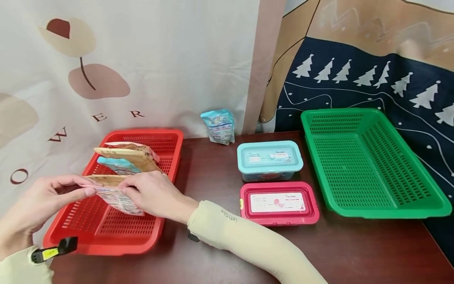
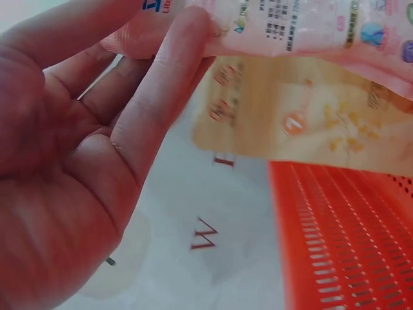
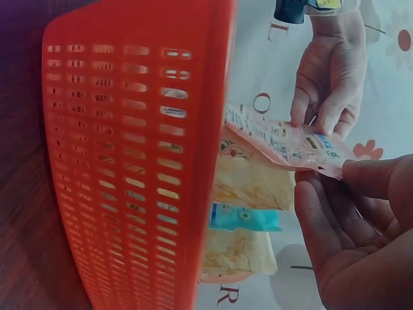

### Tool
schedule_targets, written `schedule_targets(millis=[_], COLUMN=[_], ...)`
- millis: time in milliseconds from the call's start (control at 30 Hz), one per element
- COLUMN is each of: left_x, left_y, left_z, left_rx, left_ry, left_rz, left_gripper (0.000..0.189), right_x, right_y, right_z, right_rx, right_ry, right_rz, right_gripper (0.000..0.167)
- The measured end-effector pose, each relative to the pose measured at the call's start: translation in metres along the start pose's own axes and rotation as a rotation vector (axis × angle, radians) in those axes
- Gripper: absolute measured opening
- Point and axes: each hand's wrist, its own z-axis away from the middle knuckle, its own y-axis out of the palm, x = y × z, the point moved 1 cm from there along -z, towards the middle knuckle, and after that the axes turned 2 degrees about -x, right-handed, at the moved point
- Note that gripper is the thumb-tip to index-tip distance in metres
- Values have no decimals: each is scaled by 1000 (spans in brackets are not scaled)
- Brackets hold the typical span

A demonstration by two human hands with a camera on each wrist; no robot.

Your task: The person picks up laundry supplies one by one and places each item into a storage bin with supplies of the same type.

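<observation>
- A pale printed cloth is hung behind the scene, joined at the right by a navy cloth patterned with white trees.
- A dark reddish-brown worktop is spread below, with everything set out across it.
- A green basket is placed at the far right, its slatted inside exposed.
- A red basket is positioned at the left, where tan pouches and a blue pouch are stood in a row.
- A blue tub and a pink tub, both lidded, are lined up between the baskets.
- A pink pouch is held upright at the red basket, in front of the nearest tan pouch.
- Its top left end is pinched in the left hand's grip, between thumb and fingers.
- Its top right end is likewise pinched in the right hand's grip.
</observation>
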Motion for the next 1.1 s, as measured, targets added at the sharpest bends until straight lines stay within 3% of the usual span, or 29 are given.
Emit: schedule_targets(millis=[233, 367, 433, 567, 700, 900, 1100], left_x=[10, 12, 14, 18, 19, 16, 9], left_y=[1, 0, 1, 5, 5, 7, 10], left_z=[2, 0, 0, -2, -3, -4, -5], left_rx=[-14, -24, -3, 56, 72, 67, 97], left_ry=[-56, -166, -225, -262, -262, -181, -140], left_rz=[1, -62, -82, -106, -118, -121, -148], left_gripper=[16, 9, 8, 13, 14, 20, 32], right_x=[5, 1, -1, -6, -10, -13, -14], right_y=[13, 19, 23, 28, 31, 31, 31], right_z=[-6, -8, -10, -12, -12, -9, -5], right_rx=[10, 7, 7, 19, 20, 19, 32], right_ry=[-37, -11, -2, 8, 12, 27, 33], right_rz=[113, 117, 119, 123, 97, 61, 54], right_gripper=[25, 26, 26, 26, 26, 24, 28])
